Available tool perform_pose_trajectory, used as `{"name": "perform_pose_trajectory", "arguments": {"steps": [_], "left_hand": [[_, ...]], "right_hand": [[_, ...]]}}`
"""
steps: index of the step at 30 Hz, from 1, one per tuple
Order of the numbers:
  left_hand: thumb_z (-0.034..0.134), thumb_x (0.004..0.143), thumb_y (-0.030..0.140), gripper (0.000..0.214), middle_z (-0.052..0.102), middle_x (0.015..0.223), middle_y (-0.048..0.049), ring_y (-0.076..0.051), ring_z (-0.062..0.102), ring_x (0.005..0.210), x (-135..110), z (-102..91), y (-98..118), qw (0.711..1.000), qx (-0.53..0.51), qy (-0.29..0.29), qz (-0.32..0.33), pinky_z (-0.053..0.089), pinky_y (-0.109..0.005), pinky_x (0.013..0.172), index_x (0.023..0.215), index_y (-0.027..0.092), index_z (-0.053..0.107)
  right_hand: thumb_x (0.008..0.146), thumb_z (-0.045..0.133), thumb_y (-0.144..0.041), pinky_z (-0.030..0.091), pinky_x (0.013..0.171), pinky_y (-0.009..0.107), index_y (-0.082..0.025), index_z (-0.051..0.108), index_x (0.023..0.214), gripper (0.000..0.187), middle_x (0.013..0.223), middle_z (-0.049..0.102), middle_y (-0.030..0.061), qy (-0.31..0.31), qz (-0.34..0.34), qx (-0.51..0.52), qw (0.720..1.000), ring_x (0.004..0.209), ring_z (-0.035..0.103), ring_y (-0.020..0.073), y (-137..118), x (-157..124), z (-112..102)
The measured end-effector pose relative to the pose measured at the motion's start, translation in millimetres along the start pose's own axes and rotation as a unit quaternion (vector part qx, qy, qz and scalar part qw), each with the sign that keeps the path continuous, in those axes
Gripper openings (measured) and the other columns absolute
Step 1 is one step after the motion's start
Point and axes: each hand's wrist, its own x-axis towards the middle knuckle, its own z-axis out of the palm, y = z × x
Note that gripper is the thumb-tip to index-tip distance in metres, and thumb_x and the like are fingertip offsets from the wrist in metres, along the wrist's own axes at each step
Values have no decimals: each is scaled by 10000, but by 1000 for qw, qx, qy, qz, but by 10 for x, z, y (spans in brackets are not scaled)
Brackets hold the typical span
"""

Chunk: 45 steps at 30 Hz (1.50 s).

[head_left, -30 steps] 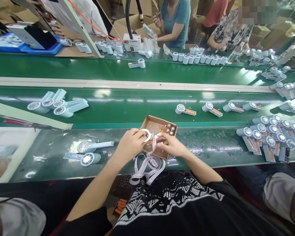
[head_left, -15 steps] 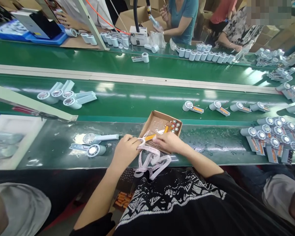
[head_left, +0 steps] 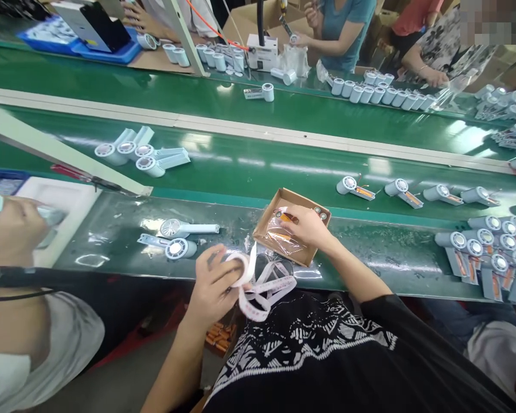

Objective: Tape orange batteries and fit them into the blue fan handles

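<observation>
My left hand (head_left: 215, 281) is closed around a roll of white tape (head_left: 239, 268) with faint pink printing. Loose loops of backing strip (head_left: 270, 287) hang from the roll and lie against the table edge. Inside a small open cardboard box (head_left: 264, 221), my right hand (head_left: 305, 226) has its fingers curled on an orange battery (head_left: 289, 218), partly hidden by the fingers. Clear plastic and another orange piece (head_left: 279, 236) lie on the box floor. Small round metal parts (head_left: 320, 212) show beyond my right hand.
Two pale blue handheld fans (head_left: 180, 248) lie left of the box. More fan bodies sit on the green conveyor (head_left: 249, 166), and a cluster (head_left: 481, 246) stands at the right. A neighbour's hand (head_left: 15, 229) is at the left. People work across the line.
My left hand has drawn back toward me with the tape roll, apart from the battery. My right hand has moved farther into the box. A neighbour's hand has appeared at the left.
</observation>
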Motion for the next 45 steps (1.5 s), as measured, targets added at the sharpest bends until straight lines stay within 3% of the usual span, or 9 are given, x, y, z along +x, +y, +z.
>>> {"name": "perform_pose_trajectory", "arguments": {"steps": [4,7,14,19,24,30,33,39,45], "left_hand": [[658,1012,128,96,754,981,-40,-214,710,1027,-20,229,-79,997,67,-36,4,605,-360,958,1056,195,712],[639,1054,219,114,752,1031,-66,-209,722,952,18,344,-108,991,100,-86,15,609,-340,891,1135,179,708],[568,1089,341,319,679,1160,-151,-286,679,1080,172,402,-18,985,65,-159,0,623,-425,959,1327,137,625],[482,1063,124,299,685,1141,-140,-299,635,1139,159,477,-10,979,85,-180,38,622,-462,976,1305,147,656],[493,1048,92,327,697,1187,-158,-318,612,1203,194,544,31,974,113,-179,85,629,-457,969,1326,107,666],[533,1018,51,319,704,1172,-148,-318,632,1199,296,650,69,976,154,-128,81,626,-441,971,1290,120,685],[555,997,26,335,711,1144,-157,-333,638,1222,382,741,67,980,159,-82,80,611,-464,1019,1303,97,670],[621,1038,155,290,753,1045,-117,-345,691,1282,493,914,147,983,176,-2,49,633,-401,941,1320,169,683],[603,1059,221,249,764,995,-104,-365,656,1364,482,1063,191,986,162,10,26,631,-400,970,1277,195,720]], "right_hand": [[794,903,-397,614,911,364,-191,776,1138,421,1069,810,64,-11,25,316,948,973,768,216,-66,-250,11],[667,978,-399,648,861,360,-192,760,1090,520,946,812,34,-44,71,432,898,883,780,204,-95,-372,69],[605,1008,-423,656,869,365,-199,818,1004,495,894,824,29,-13,97,424,900,838,782,207,-3,-451,80],[665,977,-440,655,895,377,-210,838,1017,443,937,842,36,0,97,411,906,882,798,228,-29,-486,80],[662,979,-444,666,877,406,-199,837,964,414,907,842,60,-5,107,362,926,871,801,247,-68,-472,126],[677,963,-399,669,977,446,-212,831,1104,485,1053,846,72,-20,128,456,880,984,813,255,-33,-453,79],[624,990,-418,681,922,425,-198,814,1088,542,1022,845,67,29,144,510,847,924,810,247,-15,-423,71],[617,988,-474,674,864,361,-247,716,1107,605,1093,820,54,253,147,619,729,950,782,233,-190,-435,248],[693,926,-484,648,961,379,-254,662,1122,554,1161,786,75,316,146,603,718,1061,759,244,-331,-516,438]]}}
